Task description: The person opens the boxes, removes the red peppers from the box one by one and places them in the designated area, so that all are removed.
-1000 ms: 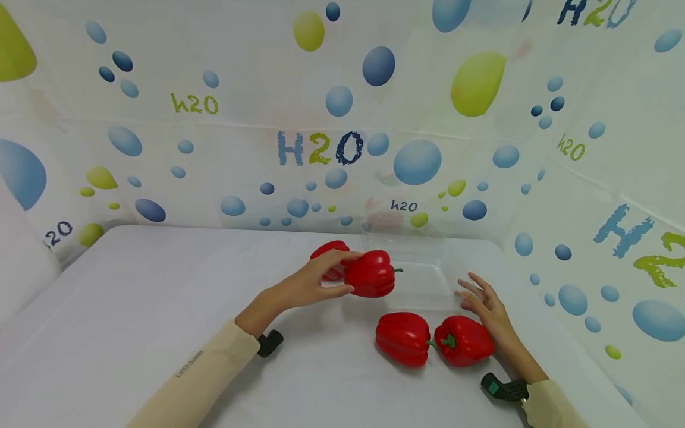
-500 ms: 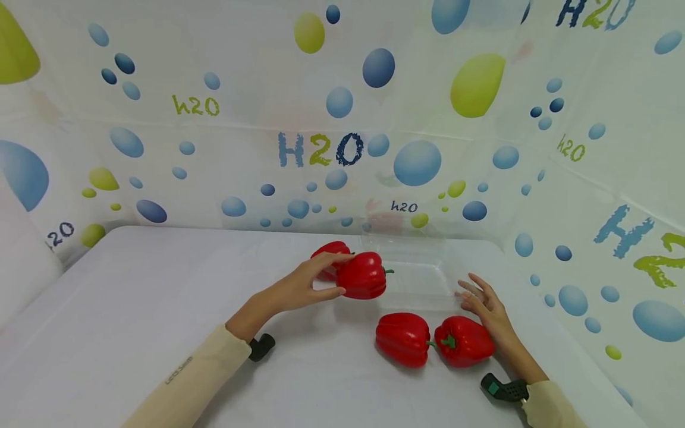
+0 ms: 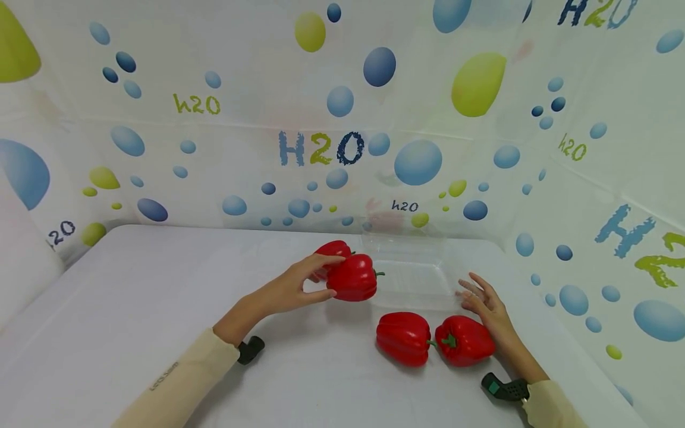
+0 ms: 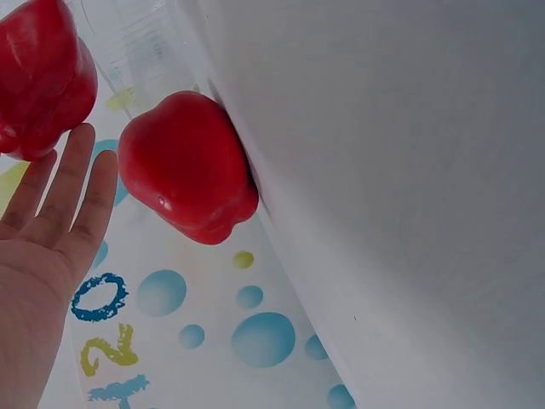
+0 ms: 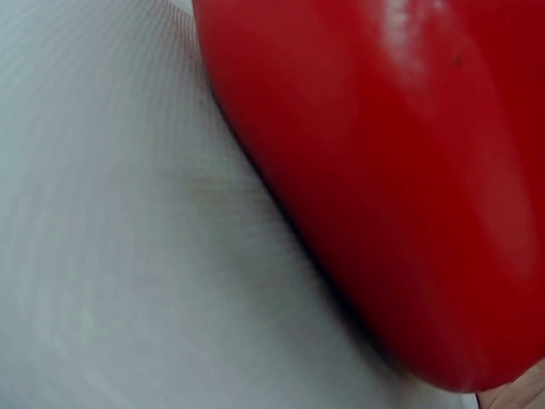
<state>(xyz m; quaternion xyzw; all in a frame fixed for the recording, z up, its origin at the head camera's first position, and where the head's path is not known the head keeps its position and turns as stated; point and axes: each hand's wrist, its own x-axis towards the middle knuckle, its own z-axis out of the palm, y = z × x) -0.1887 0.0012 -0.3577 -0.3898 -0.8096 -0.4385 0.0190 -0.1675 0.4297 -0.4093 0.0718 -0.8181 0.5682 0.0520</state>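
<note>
My left hand [image 3: 291, 288] grips a red bell pepper [image 3: 353, 278] between thumb and fingers, above the white table, its green stem facing right. Partly hidden behind it lies another red bell pepper [image 3: 333, 249]. The left wrist view has the held pepper [image 4: 43, 81] at the fingertips and the other pepper [image 4: 187, 166] against the table surface. My right hand [image 3: 488, 306] has relaxed fingers at the right side of a clear plastic container [image 3: 417, 279] and grips nothing. Below it sits a red bell pepper [image 3: 464, 340], which fills much of the right wrist view.
Left of the right-hand pepper lies one more red bell pepper [image 3: 404, 339], their stems close together, in front of the container. Its transparent lid [image 3: 404, 241] stands raised at the back. A patterned curtain [image 3: 241, 160] rises behind the white table [image 3: 160, 285] and along its right side.
My left hand has drawn leftward with the bell pepper, away from the container and over more of the pepper behind. The right hand and the front peppers have stayed put.
</note>
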